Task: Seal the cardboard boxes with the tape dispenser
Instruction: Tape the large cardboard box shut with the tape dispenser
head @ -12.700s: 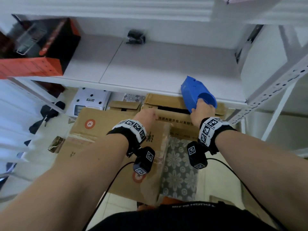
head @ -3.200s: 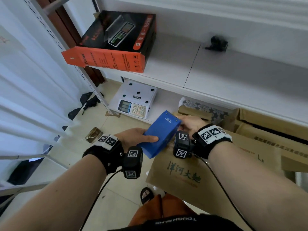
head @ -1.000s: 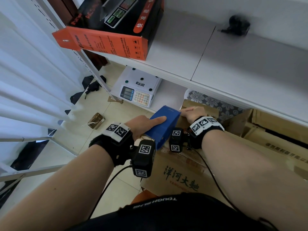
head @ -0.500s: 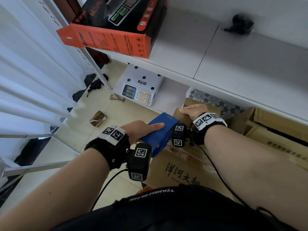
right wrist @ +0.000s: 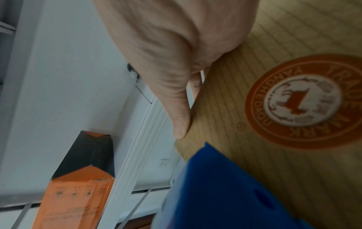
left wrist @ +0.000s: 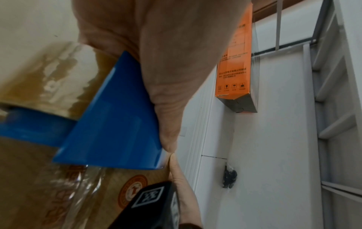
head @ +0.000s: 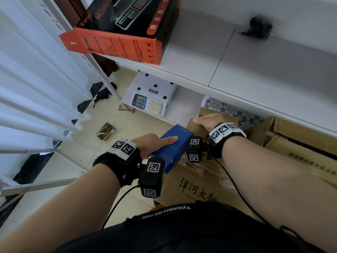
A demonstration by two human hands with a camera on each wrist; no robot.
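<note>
My left hand (head: 155, 143) grips the blue tape dispenser (head: 173, 145), thumb laid along its top, and holds it against the top of a brown cardboard box (head: 197, 183) printed with Chinese characters. The left wrist view shows the dispenser (left wrist: 115, 117) with its tape roll pressed to the glossy taped cardboard (left wrist: 58, 186). My right hand (head: 207, 121) holds the far edge of the same box, fingers curled over the rim. In the right wrist view the thumb (right wrist: 176, 111) lies along the box edge (right wrist: 245, 124) near a round orange trademark.
A white shelf board (head: 255, 70) overhangs the boxes, with an orange-and-black scale carton (head: 124, 28) on it. A white electronic scale (head: 151, 97) sits on the floor beyond. More cardboard boxes (head: 300, 143) lie to the right. A metal rack post (head: 94, 64) and white curtain stand left.
The dispenser has slid a little towards me along the box top in the last second. My right hand has stayed on the far box edge.
</note>
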